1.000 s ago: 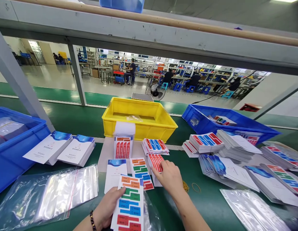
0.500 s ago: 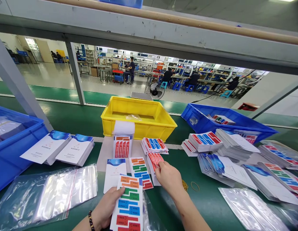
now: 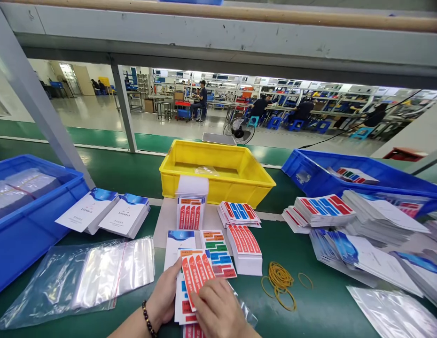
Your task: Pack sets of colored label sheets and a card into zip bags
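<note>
My left hand (image 3: 164, 292) grips a white sheet of coloured label stickers (image 3: 180, 313) by its left edge. On top of that sheet lies a narrower red label sheet (image 3: 196, 270), pinched in the fingers of my right hand (image 3: 222, 307). The lower part of both sheets is hidden by my right hand. Just beyond are a white booklet with a blue top (image 3: 179, 238) and a pile of multicoloured label sheets (image 3: 218, 253). To their right stands a stack of red label sheets (image 3: 244, 239).
Yellow rubber bands (image 3: 280, 277) lie to the right. Clear plastic bags (image 3: 113, 272) and booklet stacks (image 3: 124, 213) are at left. A yellow bin (image 3: 218, 188) stands behind, between a left blue bin (image 3: 35, 225) and a right blue bin (image 3: 310, 180). More printed stacks (image 3: 324, 211) sit at right.
My right hand has left the red label stack and come down toward me with a red sheet, now over the coloured sheet in my left hand. The view has turned slightly left.
</note>
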### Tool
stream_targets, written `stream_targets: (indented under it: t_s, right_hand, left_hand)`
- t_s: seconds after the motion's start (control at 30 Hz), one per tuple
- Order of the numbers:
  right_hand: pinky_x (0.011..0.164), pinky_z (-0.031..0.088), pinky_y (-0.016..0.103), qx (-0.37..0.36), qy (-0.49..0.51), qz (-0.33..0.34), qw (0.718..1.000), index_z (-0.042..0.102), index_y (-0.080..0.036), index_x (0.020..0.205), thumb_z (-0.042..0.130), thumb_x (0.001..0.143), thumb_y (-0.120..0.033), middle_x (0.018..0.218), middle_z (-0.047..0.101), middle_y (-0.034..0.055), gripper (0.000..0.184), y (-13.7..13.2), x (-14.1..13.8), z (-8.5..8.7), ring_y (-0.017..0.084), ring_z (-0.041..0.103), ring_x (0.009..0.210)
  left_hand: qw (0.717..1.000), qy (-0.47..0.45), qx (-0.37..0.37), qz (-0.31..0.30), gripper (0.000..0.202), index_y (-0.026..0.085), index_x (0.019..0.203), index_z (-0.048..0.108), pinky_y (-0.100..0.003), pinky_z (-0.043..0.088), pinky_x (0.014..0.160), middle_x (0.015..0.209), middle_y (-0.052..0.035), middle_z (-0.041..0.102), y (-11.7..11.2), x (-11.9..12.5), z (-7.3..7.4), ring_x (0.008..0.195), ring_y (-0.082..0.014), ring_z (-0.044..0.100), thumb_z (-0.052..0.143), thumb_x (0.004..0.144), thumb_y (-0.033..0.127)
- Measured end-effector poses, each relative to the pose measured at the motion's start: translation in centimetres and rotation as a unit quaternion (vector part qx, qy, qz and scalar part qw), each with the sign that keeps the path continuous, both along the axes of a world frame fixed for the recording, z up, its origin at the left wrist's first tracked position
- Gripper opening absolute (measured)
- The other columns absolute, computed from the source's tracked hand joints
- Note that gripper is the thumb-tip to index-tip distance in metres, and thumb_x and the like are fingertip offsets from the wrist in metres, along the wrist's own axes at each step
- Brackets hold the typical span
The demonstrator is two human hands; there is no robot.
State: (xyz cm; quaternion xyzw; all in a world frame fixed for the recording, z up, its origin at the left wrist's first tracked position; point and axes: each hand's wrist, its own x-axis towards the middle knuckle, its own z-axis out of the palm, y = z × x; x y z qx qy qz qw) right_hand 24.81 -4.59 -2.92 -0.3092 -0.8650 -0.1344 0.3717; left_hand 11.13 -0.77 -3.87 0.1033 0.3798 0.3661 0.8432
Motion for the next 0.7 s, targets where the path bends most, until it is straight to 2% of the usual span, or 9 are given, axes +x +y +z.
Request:
stream_targets:
  t_s: [0.13,0.3,0.37,0.4,0.43,0.5,0.6,0.63,0.7]
  right_hand:
    - [0.049,0.033,0.029,-0.004,-0.004,0.003,1.0,0.06,-0.009,0.079,0.042,0.081,-0.009,0.056,0.053,0.0039,0.018,-0.1,-1.3,-1.7,0.016,0.047,0.054]
    - [0.052,0.04,0.032,-0.086,0.05,0.024,0.995,0.061,-0.011,0.085,0.036,0.09,-0.029,0.063,0.056,0.0066,0.031,-0.1,-0.3,-1.5,0.019,0.05,0.06]
    - [0.061,0.045,0.035,-0.148,0.134,-0.024,0.98,0.059,-0.012,0.098,0.039,0.089,-0.029,0.078,0.059,0.0096,0.027,0.4,0.9,-1.2,0.02,0.054,0.071]
    - [0.065,0.047,0.034,-0.189,0.196,-0.064,0.96,0.056,-0.014,0.104,0.043,0.087,-0.028,0.086,0.06,0.0104,0.026,0.7,1.5,-1.2,0.02,0.056,0.074]
    - [0.065,0.048,0.033,-0.243,0.267,-0.098,0.927,0.053,-0.015,0.109,0.048,0.085,-0.028,0.091,0.06,0.0106,0.029,1.0,2.0,-1.3,0.019,0.057,0.075]
    - [0.061,0.05,0.031,-0.385,0.399,-0.097,0.826,0.052,-0.016,0.111,0.057,0.079,-0.035,0.091,0.062,0.0094,0.037,1.6,2.8,-1.4,0.018,0.06,0.069]
    - [0.059,0.051,0.032,-0.582,0.491,0.019,0.648,0.059,-0.015,0.096,0.066,0.071,-0.041,0.08,0.066,0.0071,0.036,2.4,3.4,-1.5,0.019,0.063,0.065]
    - [0.061,0.051,0.033,-0.603,0.513,0.037,0.61,0.061,-0.015,0.09,0.068,0.069,-0.04,0.077,0.067,0.0066,0.033,2.7,3.6,-1.5,0.02,0.064,0.066]
    - [0.061,0.052,0.033,-0.576,0.581,0.012,0.575,0.062,-0.016,0.086,0.073,0.065,-0.037,0.074,0.068,0.0053,0.032,3.3,4.3,-1.2,0.021,0.064,0.067]
  left_hand:
    - [0.999,0.02,0.033,-0.023,0.04,0.006,0.091,0.062,-0.04,0.047,0.082,0.086,-0.017,0.069,-0.1,-0.1,-0.1,0.087,-0.0285,0.064,0.055,0.078,0.043]
    - [0.987,0.031,0.15,-0.05,0.033,0.008,0.088,0.064,-0.037,0.046,0.082,0.088,-0.014,0.07,-0.5,-0.2,-0.3,0.089,-0.028,0.062,0.072,0.065,0.031]
    - [0.986,0.034,0.149,-0.062,0.037,0.01,0.091,0.063,-0.037,0.046,0.08,0.087,-0.0132,0.07,-0.7,-0.2,-0.4,0.085,-0.0272,0.064,0.072,0.064,0.033]
    - [0.986,0.039,0.141,-0.073,0.039,0.01,0.094,0.063,-0.038,0.046,0.078,0.085,-0.0129,0.07,-0.8,-0.3,-0.5,0.081,-0.0265,0.065,0.072,0.064,0.034]
    - [0.986,0.047,0.134,-0.086,0.041,0.011,0.096,0.062,-0.038,0.046,0.077,0.084,-0.0125,0.07,-0.9,-0.3,-0.5,0.077,-0.0256,0.065,0.072,0.065,0.036]
    - [0.982,0.068,0.134,-0.114,0.044,0.011,0.097,0.06,-0.036,0.047,0.073,0.08,-0.0114,0.069,-1.0,-0.3,-0.4,0.07,-0.0237,0.065,0.07,0.065,0.039]
    - [0.964,0.097,0.189,-0.162,0.042,0.013,0.098,0.059,-0.034,0.046,0.072,0.08,-0.0092,0.068,-0.9,-0.6,-0.1,0.071,-0.0219,0.063,0.065,0.069,0.042]
    - [0.951,0.115,0.227,-0.176,0.039,0.014,0.097,0.059,-0.033,0.045,0.073,0.082,-0.0083,0.067,-0.8,-0.8,0.0,0.074,-0.0213,0.062,0.064,0.07,0.041]
    - [0.91,0.191,0.309,-0.2,0.027,0.015,0.09,0.061,-0.028,0.043,0.071,0.08,-0.0049,0.065,-0.5,-1.2,0.2,0.074,-0.019,0.058,0.063,0.071,0.034]
